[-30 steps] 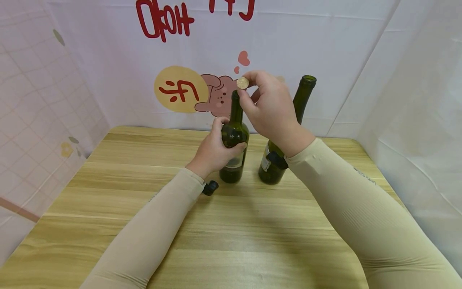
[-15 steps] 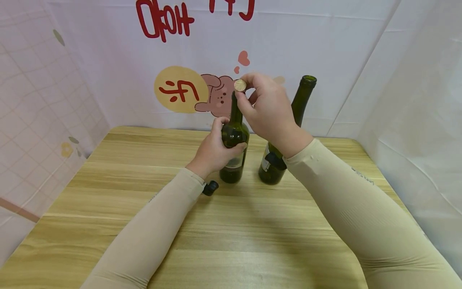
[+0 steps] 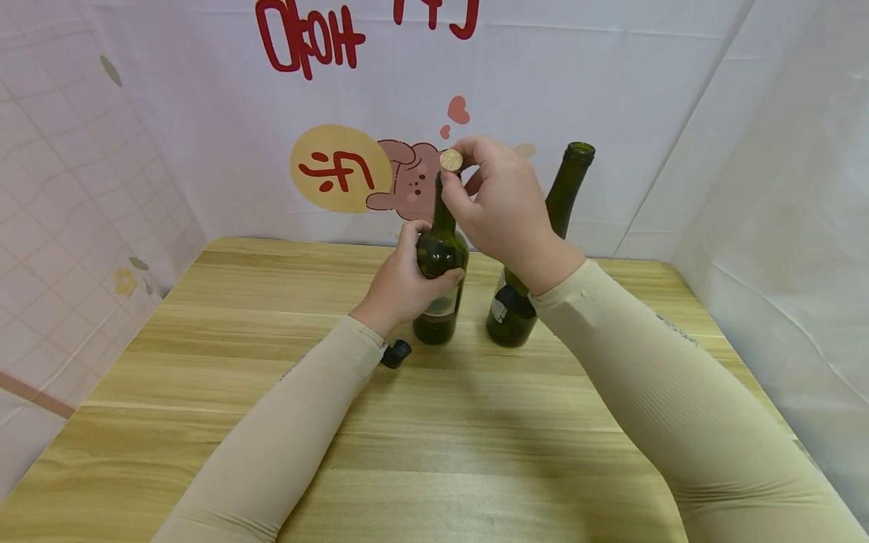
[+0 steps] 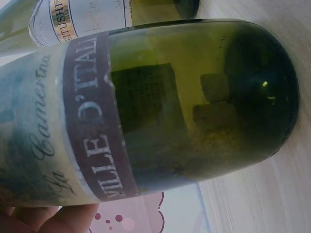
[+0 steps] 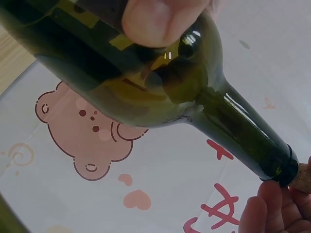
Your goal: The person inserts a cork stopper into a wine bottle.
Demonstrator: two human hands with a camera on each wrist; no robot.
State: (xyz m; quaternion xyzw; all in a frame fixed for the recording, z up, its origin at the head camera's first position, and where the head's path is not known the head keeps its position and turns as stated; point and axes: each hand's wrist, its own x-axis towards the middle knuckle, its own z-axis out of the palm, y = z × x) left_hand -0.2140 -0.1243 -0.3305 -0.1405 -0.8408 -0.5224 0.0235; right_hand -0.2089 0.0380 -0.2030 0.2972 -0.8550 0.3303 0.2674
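Upright on the wooden table stands a green glass wine bottle, its shoulder gripped by my left hand with fingers and thumb round it. My right hand pinches a cork between thumb and fingers, right at the bottle's mouth. In the right wrist view the cork sits against the rim, its inner end hidden there, and the right fingers lie beside the neck. The left wrist view shows the bottle's label, with "VILLE D'ITALI" on a dark band.
A second green wine bottle, uncorked at its top, stands just right of the first, partly behind my right hand and wrist. The wooden table reaches back to a white printed cloth. Black wrist cameras hang under both wrists.
The right hand with the cork has shifted slightly left and down, over the bottle's mouth. My left hand and both bottles have stayed in place.
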